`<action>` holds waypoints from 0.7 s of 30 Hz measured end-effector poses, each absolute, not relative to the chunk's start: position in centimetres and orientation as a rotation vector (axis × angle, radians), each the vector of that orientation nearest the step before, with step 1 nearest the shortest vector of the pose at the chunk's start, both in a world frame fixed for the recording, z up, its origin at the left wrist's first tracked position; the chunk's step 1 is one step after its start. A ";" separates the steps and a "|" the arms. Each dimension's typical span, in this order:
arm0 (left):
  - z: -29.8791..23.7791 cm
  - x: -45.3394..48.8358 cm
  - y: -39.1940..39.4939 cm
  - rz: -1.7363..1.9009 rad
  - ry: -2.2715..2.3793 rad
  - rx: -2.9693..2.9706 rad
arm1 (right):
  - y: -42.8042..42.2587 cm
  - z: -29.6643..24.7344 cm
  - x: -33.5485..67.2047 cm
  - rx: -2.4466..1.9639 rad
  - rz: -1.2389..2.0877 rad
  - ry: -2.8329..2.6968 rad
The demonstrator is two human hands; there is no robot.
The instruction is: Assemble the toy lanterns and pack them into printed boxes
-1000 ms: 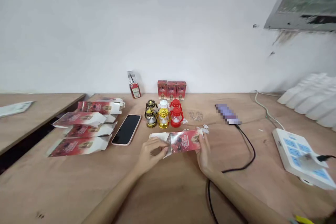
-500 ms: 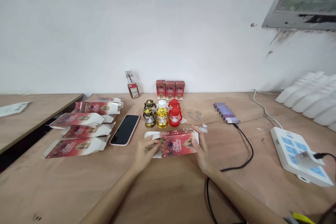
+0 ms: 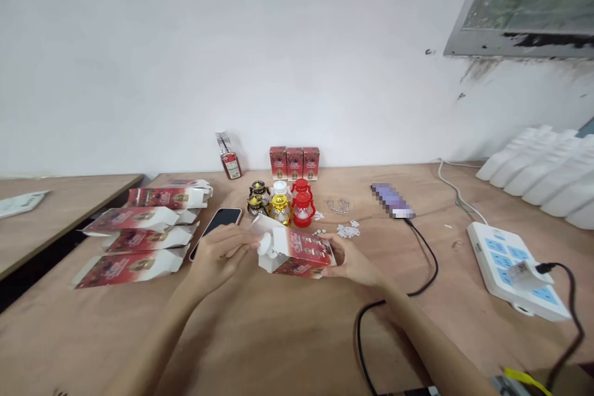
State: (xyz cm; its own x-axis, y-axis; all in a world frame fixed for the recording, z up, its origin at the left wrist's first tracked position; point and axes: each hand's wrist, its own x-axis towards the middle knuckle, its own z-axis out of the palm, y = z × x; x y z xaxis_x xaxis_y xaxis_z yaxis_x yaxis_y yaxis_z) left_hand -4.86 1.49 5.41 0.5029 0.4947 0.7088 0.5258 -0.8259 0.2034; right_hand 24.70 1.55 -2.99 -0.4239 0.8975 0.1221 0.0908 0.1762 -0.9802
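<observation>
My right hand (image 3: 350,262) grips the far right end of a red printed carton (image 3: 309,250), tilted above the table with its white open end facing left. At that open end, the curled fingers of my left hand (image 3: 223,257) touch a white rounded piece (image 3: 265,245). Whether this piece is a flap or something inside the mouth, I cannot tell. Just behind the carton stand several small lanterns in two rows, among them a bronze lantern (image 3: 255,205), a gold lantern (image 3: 280,209) and a red lantern (image 3: 303,210).
Flattened red cartons (image 3: 134,266) lie at left beside a phone (image 3: 223,218). Three closed boxes (image 3: 294,164) and a bottle (image 3: 231,163) stand by the wall. White tags (image 3: 348,230), metal hooks (image 3: 338,205), a second phone (image 3: 392,200), a black cable (image 3: 429,284) and a power strip (image 3: 515,269) occupy the right.
The carton has been turned, so its open end and another printed side now show. My left hand has drawn back leftward from inside the carton's end to its edge. The view has shifted slightly.
</observation>
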 end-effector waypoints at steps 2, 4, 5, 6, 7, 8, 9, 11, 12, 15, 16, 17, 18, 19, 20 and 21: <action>7.6 -5.2 1.1 -1.243 -0.885 -2.653 | 1.5 -2.6 24.7 -0.984 1.361 -1.644; 9.7 -5.5 0.6 -1.221 -0.866 -2.615 | 1.6 -2.6 24.8 -1.041 1.351 -1.571; 10.7 -5.6 0.4 -1.201 -0.860 -2.600 | 1.7 -2.7 24.8 -1.072 1.323 -1.536; 11.6 -5.8 0.3 -1.180 -0.858 -2.585 | 1.9 -2.8 24.8 -1.100 1.282 -1.500; 12.3 -5.9 0.2 -1.154 -0.865 -2.574 | 2.1 -3.1 24.9 -1.120 1.240 -1.463; 13.0 -6.1 0.1 -1.127 -0.873 -2.560 | 2.4 -3.4 24.9 -1.133 1.201 -1.413; 13.4 -6.3 0.1 -1.094 -0.889 -2.546 | 2.6 -3.7 25.0 -1.141 1.170 -1.349; 13.8 -6.5 0.2 -1.011 -0.951 -2.513 | 3.1 -4.1 25.1 -1.151 1.130 -1.183; 13.8 -6.5 0.3 -0.968 -0.992 -2.494 | 3.3 -4.2 25.1 -1.150 1.112 -1.093; 12.8 -6.1 0.7 -0.845 -1.123 -2.480 | 3.3 -4.0 25.0 -1.076 1.090 -0.884; 12.2 -5.7 1.0 -0.800 -1.152 -2.496 | 3.2 -3.8 24.9 -1.023 1.131 -0.847; 11.6 -5.2 1.2 -0.748 -1.181 -2.520 | 3.1 -3.6 24.8 -0.959 1.198 -0.818; 11.0 -4.7 1.5 -0.694 -1.209 -2.543 | 2.9 -3.5 24.6 -0.892 1.285 -0.787; 10.4 -4.1 1.8 -0.635 -1.234 -2.564 | 2.7 -3.3 24.5 -0.826 1.374 -0.750; 9.8 -3.4 2.1 -0.579 -1.257 -2.573 | 2.5 -3.2 24.4 -0.767 1.457 -0.705; 9.4 -2.8 2.3 -0.520 -1.272 -2.581 | 2.4 -3.2 24.3 -0.717 1.532 -0.656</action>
State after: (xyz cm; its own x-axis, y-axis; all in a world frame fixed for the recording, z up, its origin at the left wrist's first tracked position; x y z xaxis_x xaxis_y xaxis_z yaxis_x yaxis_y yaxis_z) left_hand -2.77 2.30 9.40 0.5633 0.7206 0.4043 0.7974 -0.6023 -0.0375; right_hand 24.28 2.44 -3.21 -0.0475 0.9969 -0.0633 -0.6422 -0.0790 -0.7624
